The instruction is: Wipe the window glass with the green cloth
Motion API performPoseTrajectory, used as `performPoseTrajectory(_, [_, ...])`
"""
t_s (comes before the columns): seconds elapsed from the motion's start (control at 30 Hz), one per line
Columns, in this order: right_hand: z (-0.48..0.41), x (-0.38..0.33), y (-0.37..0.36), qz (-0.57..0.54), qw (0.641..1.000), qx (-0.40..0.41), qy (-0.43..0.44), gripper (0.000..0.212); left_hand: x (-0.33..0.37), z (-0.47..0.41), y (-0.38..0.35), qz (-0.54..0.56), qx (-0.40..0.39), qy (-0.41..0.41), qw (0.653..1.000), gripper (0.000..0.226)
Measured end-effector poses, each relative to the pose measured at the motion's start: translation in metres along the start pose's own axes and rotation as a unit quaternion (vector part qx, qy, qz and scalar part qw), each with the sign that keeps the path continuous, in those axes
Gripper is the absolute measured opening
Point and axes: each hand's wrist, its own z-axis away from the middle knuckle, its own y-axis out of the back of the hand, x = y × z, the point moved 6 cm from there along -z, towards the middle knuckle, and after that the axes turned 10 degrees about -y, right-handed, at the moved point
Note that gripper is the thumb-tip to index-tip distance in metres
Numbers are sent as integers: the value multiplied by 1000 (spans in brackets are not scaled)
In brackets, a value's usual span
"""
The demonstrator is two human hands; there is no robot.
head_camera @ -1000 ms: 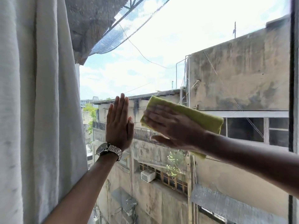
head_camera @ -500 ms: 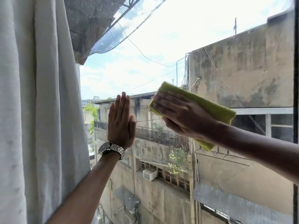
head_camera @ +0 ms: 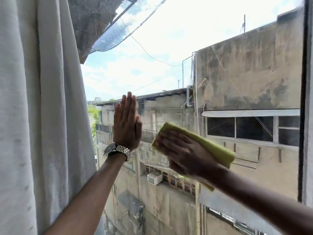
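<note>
Weathered concrete buildings and bright sky fill my view through the clear window glass (head_camera: 169, 48), with a white fabric curtain (head_camera: 42, 99) hanging at left and a dark window frame (head_camera: 303, 99) at right. I see the left hand (head_camera: 127, 128) flat on the pane, fingers together and straight, holding nothing, a silver metal wristwatch (head_camera: 116, 150) below it. Right of it, the right hand (head_camera: 184, 153) presses the folded yellow-green cloth (head_camera: 218, 150) against the glass, fingers spread over it, slightly blurred.

Head camera, close, facing forward at window glass (head_camera: 169, 48).
</note>
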Motion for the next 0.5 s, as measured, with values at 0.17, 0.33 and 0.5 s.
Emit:
performPoseTrajectory(0.17, [49, -14, -25, 67, 974, -115, 184, 56, 2, -2, 3, 1, 4, 1, 1000, 59])
performPoseTrajectory(0.33, [-41, 44, 19, 26, 992, 74, -96, 52, 0, -1, 1, -4, 7, -3, 1000, 59])
performPoseTrajectory(0.5, [-2, -17, -15, 7, 997, 27, -75, 55, 1, 1, 4, 2, 8, -4, 1000, 59])
